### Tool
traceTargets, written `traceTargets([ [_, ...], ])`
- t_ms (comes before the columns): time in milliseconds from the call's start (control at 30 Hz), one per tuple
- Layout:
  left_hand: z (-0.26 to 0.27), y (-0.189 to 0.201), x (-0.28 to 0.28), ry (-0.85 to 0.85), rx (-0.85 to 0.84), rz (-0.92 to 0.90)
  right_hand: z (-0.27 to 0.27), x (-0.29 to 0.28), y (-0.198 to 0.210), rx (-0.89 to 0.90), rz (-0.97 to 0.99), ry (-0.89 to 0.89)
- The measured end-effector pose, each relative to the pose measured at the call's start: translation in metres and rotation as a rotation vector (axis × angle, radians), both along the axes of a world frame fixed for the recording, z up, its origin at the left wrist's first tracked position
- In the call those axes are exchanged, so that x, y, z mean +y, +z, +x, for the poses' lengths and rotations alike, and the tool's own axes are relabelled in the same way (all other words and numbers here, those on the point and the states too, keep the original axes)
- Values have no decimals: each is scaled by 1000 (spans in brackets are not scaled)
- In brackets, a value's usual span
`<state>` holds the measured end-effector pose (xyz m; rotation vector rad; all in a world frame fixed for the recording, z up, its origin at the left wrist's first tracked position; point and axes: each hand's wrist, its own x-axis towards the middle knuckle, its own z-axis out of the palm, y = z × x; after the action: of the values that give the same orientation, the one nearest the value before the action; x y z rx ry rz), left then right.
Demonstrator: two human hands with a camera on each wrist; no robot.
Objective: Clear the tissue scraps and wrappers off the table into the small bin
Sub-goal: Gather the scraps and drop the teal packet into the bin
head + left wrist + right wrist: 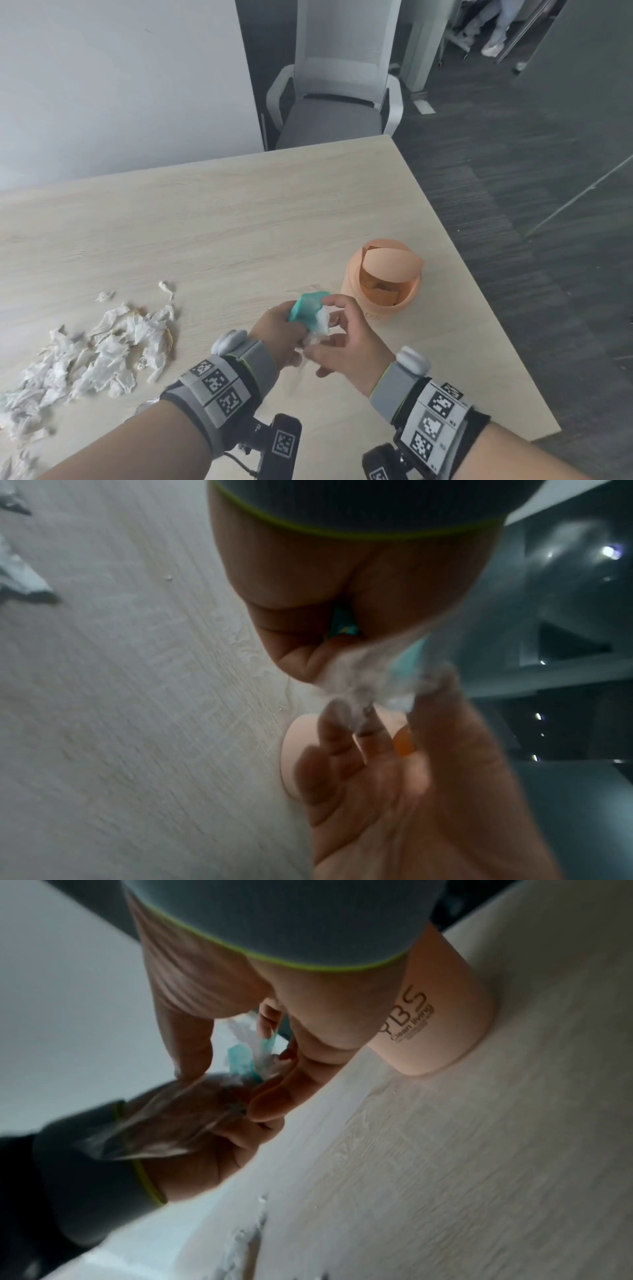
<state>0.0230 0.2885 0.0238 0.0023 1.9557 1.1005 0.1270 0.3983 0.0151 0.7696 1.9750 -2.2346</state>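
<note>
Both hands meet over the wooden table (239, 222), just left of the small orange bin (383, 291), whose swing lid is tilted open. My left hand (291, 325) grips a teal wrapper (306, 306) bunched with white tissue (321, 324) and clear film. My right hand (334, 317) pinches the same bundle from the other side, thumb on the teal part. In the left wrist view the crumpled film (377, 674) stretches between left hand (308, 647) and right hand (394, 750). The right wrist view shows the teal wrapper (240, 1056) and the bin (441, 1031) close behind. A pile of tissue scraps (102, 349) lies at the left.
The table's right edge runs just past the bin, with dark carpet floor (513, 171) beyond. A grey office chair (335, 102) stands at the table's far corner beside a white partition (120, 85). Bare wood lies between the scrap pile and my hands.
</note>
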Motion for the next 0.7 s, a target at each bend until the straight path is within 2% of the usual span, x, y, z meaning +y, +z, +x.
traceTargets([
  [67,-1,-1,0,34,-87,25,2,0,1,3,213,90],
  [167,3,1,-1,-10,-111,86,0,5,-1,22,396,43],
  [333,10,7,0,-125,-101,158,-3,13,-3,-22,344,-103],
  [433,19,12,5,-216,5,196,-6,17,-4,-67,370,-145],
  [567,16,12,13,-91,121,198,-2,22,-1,-71,361,-76],
  [700,6,7,17,-77,110,116,4,24,1,-26,183,-118],
])
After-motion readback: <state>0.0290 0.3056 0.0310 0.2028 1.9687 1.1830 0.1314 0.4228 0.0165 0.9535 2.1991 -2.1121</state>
